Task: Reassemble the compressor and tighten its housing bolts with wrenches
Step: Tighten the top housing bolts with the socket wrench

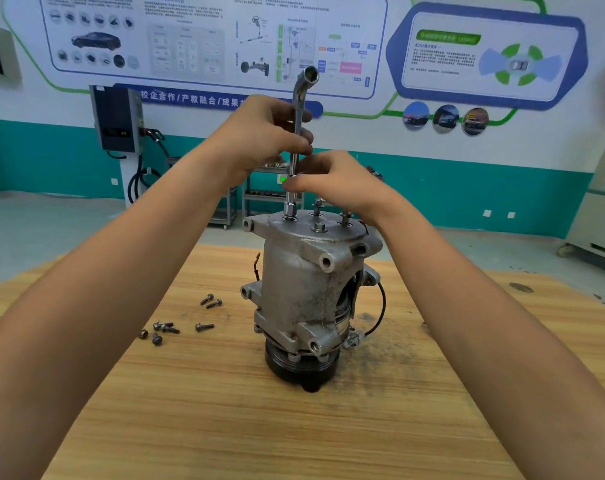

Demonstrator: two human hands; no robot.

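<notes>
Standing on its pulley end near the middle of the wooden table (225, 420), the compressor (301, 289) presents its bolted end face upward, directly below both hands. The L-shaped socket wrench (301, 95) is upright, its long axis vertical and in line with the bolt position at the far-left edge of that face. Its lower socket sits down on that position, though full engagement on a bolt head cannot be confirmed from this angle. The left hand (259, 140) is wrapped round the upper shaft just under the bend, fingers curled and clamped on it. The right hand (332, 181) is lower and nearer the housing — thumb and fingertips pinched on the shaft just above the socket. Judgement: the coming turn depends on keeping the shaft plumb over the bolt — any lean would cock the socket. Three further bolts (318, 226) show on the face right of the wrench, two standing proud, one seated. Loose bolts (166, 327) lie on the table left of the compressor, well apart from the hands.
</notes>
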